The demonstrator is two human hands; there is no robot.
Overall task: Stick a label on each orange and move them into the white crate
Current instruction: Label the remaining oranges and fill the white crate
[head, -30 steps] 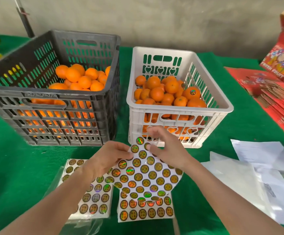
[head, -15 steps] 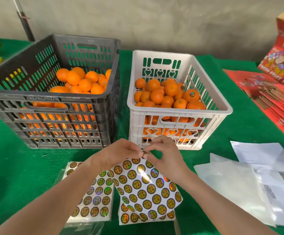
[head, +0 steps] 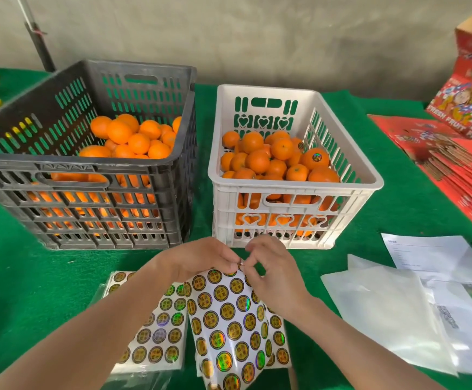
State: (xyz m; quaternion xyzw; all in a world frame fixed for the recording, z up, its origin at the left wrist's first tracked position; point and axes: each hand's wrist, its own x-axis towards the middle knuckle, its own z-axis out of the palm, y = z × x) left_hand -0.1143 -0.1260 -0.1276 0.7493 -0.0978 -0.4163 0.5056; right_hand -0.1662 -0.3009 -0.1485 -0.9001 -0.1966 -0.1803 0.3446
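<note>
With the label sheet [head: 229,313] now lifted off the counter [head: 32,277], left hand [head: 201,257] grips its top edge while right hand [head: 271,266] pinches a label free; white crate [head: 294,190] waits at twelve o'clock, unlabelled oranges [head: 133,139] at ten.

dark crate [head: 94,175] left of white crate [head: 294,190]

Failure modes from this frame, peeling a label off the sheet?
1. Both hands, left hand and right hand, pinch one small label at the edge of the sticker sheet; it may fold onto itself or stick to a finger.
2. The lifted sheet is curled and could crease.
3. Neither hand holds an orange, so the peeled label must wait.
</note>
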